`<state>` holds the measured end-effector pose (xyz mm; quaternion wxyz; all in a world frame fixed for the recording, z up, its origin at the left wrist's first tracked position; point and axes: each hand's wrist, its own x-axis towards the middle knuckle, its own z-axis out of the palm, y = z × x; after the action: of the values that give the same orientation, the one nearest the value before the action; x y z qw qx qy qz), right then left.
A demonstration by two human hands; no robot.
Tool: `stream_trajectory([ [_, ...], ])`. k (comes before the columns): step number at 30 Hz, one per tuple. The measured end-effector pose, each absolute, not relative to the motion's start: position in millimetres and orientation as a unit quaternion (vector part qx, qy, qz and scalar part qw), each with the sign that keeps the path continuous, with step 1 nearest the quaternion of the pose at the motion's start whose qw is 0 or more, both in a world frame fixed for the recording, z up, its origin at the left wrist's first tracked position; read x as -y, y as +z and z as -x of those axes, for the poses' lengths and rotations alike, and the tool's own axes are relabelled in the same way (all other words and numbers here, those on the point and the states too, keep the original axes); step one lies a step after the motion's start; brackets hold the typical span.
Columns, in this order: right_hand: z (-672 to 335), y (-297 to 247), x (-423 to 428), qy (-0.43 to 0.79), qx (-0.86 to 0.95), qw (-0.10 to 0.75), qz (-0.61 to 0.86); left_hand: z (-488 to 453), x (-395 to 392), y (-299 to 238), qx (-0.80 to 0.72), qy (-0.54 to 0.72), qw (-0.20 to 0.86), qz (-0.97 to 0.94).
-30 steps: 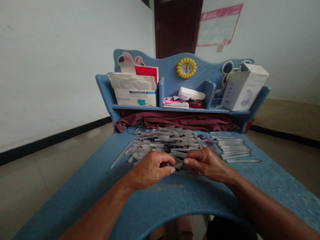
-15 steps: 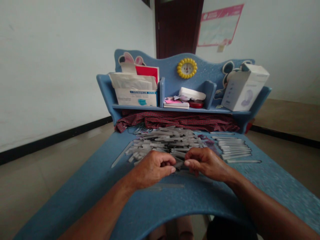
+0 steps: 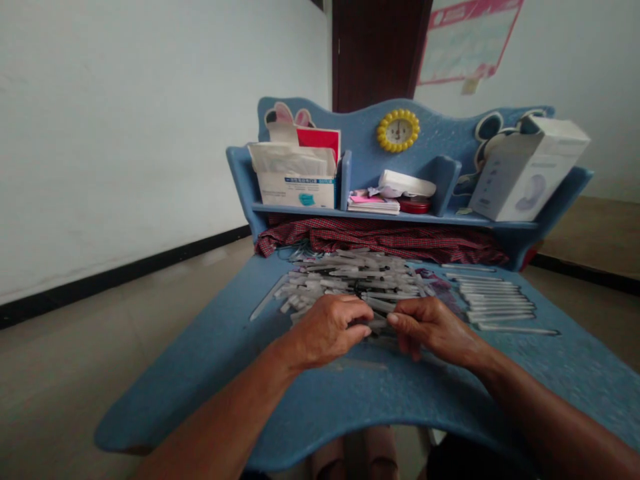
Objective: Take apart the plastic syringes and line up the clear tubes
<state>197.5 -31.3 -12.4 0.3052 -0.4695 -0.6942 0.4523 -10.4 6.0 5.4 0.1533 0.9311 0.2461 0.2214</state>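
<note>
My left hand [image 3: 327,329] and my right hand [image 3: 434,327] rest close together on the blue desk [image 3: 320,400], fingers curled. Between their fingertips they pinch a small grey tube piece [image 3: 376,325]. Just beyond the hands lies a loose pile of grey tube parts [image 3: 350,280]. To the right of the pile, several long thin tubes [image 3: 497,303] lie side by side in a neat row.
A red checked cloth [image 3: 380,241] lies under the desk's shelf. On the shelf stand a box of masks [image 3: 296,180], papers with a red tin [image 3: 393,199], and a white carton [image 3: 525,172]. A yellow clock [image 3: 399,131] sits on the backboard. Floor lies on both sides.
The view has swung to the left, so the desk and hands sit further right in the picture. The hands keep the same pinch on the small piece.
</note>
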Motion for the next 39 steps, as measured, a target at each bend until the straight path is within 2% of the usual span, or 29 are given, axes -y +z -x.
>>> stream_trajectory([
  [7,-192.7,-11.9,32.9,0.528,0.625,0.315,0.482,8.8,-4.8,0.0,-0.226,0.240,0.051,-0.943],
  [11,-191.9,-10.1,31.9,0.532,0.619,0.308,0.489,8.0,-4.9,-0.3,-0.225,0.246,0.039,-0.942],
  [18,-195.1,-12.7,33.6,0.377,0.719,0.347,0.470,5.4,-4.3,-3.3,-0.236,0.272,0.073,-0.930],
  [24,-194.2,-11.0,35.4,0.273,0.789,0.296,0.464,7.6,-1.5,5.5,-0.243,0.250,0.087,-0.933],
  [29,-212.5,-2.6,25.8,0.295,0.747,0.324,0.500,22.7,-9.4,21.8,-0.340,0.247,0.113,-0.900],
  [33,-233.8,10.5,22.0,0.369,0.731,0.277,0.503,26.1,-13.6,21.9,-0.386,0.200,0.114,-0.893],
  [39,-259.5,25.0,22.8,0.432,0.710,0.233,0.505,16.8,-4.1,12.1,-0.330,0.071,0.087,-0.937],
])
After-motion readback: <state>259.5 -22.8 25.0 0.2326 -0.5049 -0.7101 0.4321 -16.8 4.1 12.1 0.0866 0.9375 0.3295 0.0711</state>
